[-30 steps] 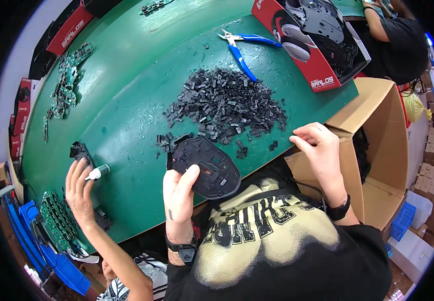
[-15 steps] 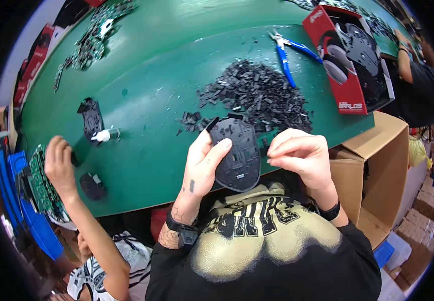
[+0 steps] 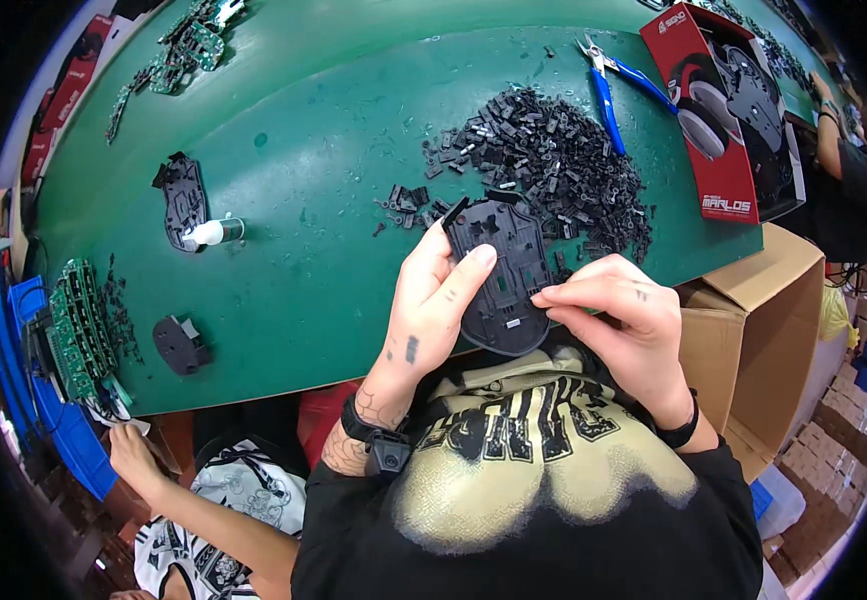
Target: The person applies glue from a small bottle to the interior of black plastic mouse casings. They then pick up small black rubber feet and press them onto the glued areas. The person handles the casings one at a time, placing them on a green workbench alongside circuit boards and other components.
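My left hand (image 3: 437,296) grips a black plastic mouse shell (image 3: 502,275) by its left side, thumb pressed on the inner face. The shell is tilted up over the table's near edge, its ribbed inside facing me and its rounded end pointing toward me. At the shell's right edge, my right hand (image 3: 625,318) has thumb and forefinger pinched together. Whatever sits between those fingertips is too small to make out. Just beyond the shell lies a heap of small black plastic pieces (image 3: 553,165).
Blue-handled pliers (image 3: 608,95) lie beside a red box (image 3: 713,130) holding black shells. To the left are a small white bottle (image 3: 215,232), another black shell (image 3: 185,200), a dark part (image 3: 179,345) and green circuit boards (image 3: 83,325). A cardboard box (image 3: 753,330) stands right. A co-worker's hand (image 3: 133,455) is lower left.
My right hand has moved in, bringing its pinched fingertips to the shell's right edge. The co-worker's hand has dropped from above the table to below its near edge. The view has shifted slightly.
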Motion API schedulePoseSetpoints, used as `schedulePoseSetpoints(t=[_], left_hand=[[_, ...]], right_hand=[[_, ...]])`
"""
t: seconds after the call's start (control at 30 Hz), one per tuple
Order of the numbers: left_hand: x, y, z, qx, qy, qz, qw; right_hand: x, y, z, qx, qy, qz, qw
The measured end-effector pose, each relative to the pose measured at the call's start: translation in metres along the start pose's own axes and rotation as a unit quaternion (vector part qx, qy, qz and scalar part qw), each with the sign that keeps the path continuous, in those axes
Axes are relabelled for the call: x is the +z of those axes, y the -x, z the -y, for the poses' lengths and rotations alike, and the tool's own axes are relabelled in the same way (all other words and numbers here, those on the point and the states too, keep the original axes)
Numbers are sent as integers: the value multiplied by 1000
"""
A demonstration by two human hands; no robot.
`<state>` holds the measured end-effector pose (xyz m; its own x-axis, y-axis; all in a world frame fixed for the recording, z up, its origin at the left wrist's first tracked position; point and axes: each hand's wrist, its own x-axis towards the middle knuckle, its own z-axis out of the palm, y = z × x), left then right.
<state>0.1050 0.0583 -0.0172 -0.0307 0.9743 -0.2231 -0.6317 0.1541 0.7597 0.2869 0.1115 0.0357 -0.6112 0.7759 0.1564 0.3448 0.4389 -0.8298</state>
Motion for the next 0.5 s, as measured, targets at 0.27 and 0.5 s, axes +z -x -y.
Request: schedulePoseSetpoints(t=[0.27, 0.5], left_hand=[[-1, 1, 1, 7, 0, -1, 1000], [0, 2, 3, 12, -7, -13, 1000]], right_hand=[[11, 11, -2, 69, -90, -56, 992], [14, 8, -1, -44, 65, -54, 995]])
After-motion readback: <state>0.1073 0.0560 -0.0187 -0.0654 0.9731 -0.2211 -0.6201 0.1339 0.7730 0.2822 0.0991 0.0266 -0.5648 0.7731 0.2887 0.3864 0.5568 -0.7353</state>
